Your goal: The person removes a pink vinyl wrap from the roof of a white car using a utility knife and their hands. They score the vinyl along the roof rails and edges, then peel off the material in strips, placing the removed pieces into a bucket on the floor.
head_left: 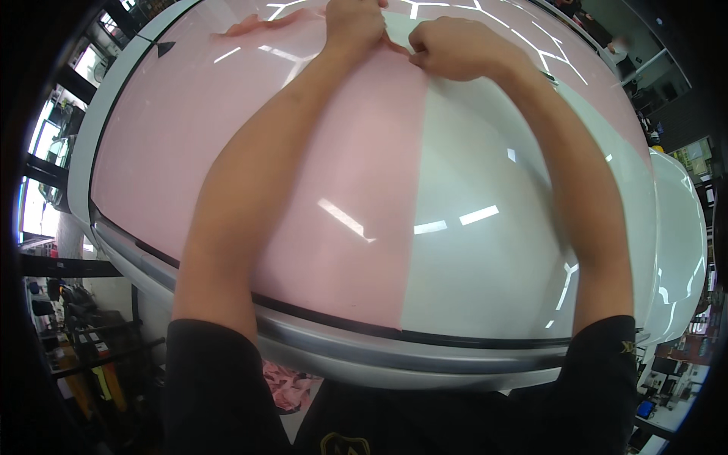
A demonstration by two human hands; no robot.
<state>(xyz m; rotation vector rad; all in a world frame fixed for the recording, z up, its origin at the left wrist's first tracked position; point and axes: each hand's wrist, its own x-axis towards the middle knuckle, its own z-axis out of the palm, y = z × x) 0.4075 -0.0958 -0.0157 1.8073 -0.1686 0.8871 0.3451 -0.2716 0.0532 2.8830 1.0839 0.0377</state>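
A pink film (345, 174) covers the left part of a pale, glossy car roof (485, 167). Bare paint shows to the right of the film's straight edge. At the far side of the roof, my left hand (355, 24) is closed on a loose bit of the film. Just right of it, my right hand (455, 49) pinches the same raised strip (396, 47) between thumb and bent fingers. A lifted, crumpled fold (269, 23) of the film runs leftward beyond my left hand. The top of my left hand is cut off by the frame edge.
A dark seal and silver roof rail (326, 334) run along the near edge. Below lies a heap of crumpled pink film (288, 385). The pale hood or rear panel (679, 235) is at right. Shelving with tools (95, 371) stands lower left; another person (618, 49) is far right.
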